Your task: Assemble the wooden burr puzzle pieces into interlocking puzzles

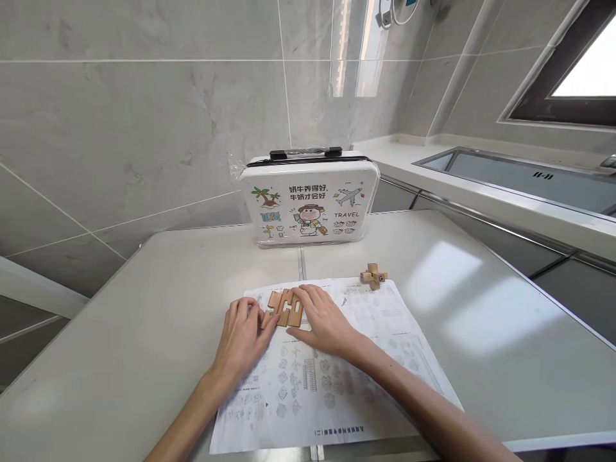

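Flat wooden puzzle pieces with notches and slots (283,309) lie side by side on a printed instruction sheet (356,410). My left hand (242,333) is at the left end of the row, its thumb and curled fingers closed on the leftmost piece, which it partly hides. At the other end, my right hand (321,321) has its thumb and fingertips around the edges of the slotted piece. An assembled wooden burr puzzle (373,276), marked with a letter, rests at the sheet's upper right corner.
A white carrying case (310,205) with cartoon prints and a black handle stands against the tiled wall, partly wrapped in plastic. The sheet lies on a pale table (192,276). A counter with a sunken sink (520,179) runs along the right, below a window.
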Motion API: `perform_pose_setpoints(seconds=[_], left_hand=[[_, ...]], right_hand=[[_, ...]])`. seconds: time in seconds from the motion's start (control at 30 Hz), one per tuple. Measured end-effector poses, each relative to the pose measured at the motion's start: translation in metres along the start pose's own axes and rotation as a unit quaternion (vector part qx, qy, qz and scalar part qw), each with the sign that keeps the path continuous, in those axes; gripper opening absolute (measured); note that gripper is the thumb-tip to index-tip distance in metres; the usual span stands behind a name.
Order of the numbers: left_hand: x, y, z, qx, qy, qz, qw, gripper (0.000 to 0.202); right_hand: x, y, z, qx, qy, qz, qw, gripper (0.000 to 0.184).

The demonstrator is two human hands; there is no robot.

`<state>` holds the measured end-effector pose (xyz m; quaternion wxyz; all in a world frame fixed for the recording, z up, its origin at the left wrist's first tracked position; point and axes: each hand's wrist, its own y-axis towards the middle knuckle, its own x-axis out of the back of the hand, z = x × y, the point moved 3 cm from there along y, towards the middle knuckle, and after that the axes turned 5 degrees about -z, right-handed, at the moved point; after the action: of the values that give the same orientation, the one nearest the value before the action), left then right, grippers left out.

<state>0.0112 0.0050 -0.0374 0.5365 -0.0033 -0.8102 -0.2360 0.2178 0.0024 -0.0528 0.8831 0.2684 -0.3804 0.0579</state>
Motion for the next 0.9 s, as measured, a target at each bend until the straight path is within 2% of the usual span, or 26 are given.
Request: perform_pose_setpoints(seconds=[0.13,0.23,0.3,0.4,0.5,0.57,0.63,0.9], left_hand=[[0.009,0.001,-0.001,0.041,-0.094,0.006,0.995,0.036],[0.015,0.006,-0.008,0.122,-0.217,0.033,0.968,0.036],[0.012,0.009,-0.019,0.193,-0.343,0.081,0.916,0.038],[-0.003,0.013,-0.047,0.234,-0.515,0.15,0.811,0.041],[-0.024,0.014,-0.072,0.261,-0.61,0.206,0.719,0.044],[-0.036,0.015,-0.082,0.263,-0.643,0.236,0.679,0.042],[-0.043,0.016,-0.085,0.261,-0.66,0.25,0.658,0.041],[-0.045,0.016,-0.069,0.289,-0.67,0.256,0.634,0.039]], right_hand=[[0.009,0.002,-0.007,-0.019,0.005,-0.009,1.0,0.061],[0.024,0.0,-0.019,-0.077,0.068,-0.032,0.994,0.059],[0.033,-0.003,-0.032,-0.144,0.168,-0.058,0.974,0.057],[0.041,-0.008,-0.054,-0.236,0.357,-0.085,0.9,0.054],[0.043,-0.013,-0.068,-0.233,0.49,-0.102,0.834,0.064],[0.045,-0.016,-0.072,-0.217,0.524,-0.102,0.817,0.071],[0.047,-0.018,-0.073,-0.207,0.536,-0.093,0.813,0.072],[0.053,-0.016,-0.067,-0.186,0.527,-0.037,0.828,0.073]])
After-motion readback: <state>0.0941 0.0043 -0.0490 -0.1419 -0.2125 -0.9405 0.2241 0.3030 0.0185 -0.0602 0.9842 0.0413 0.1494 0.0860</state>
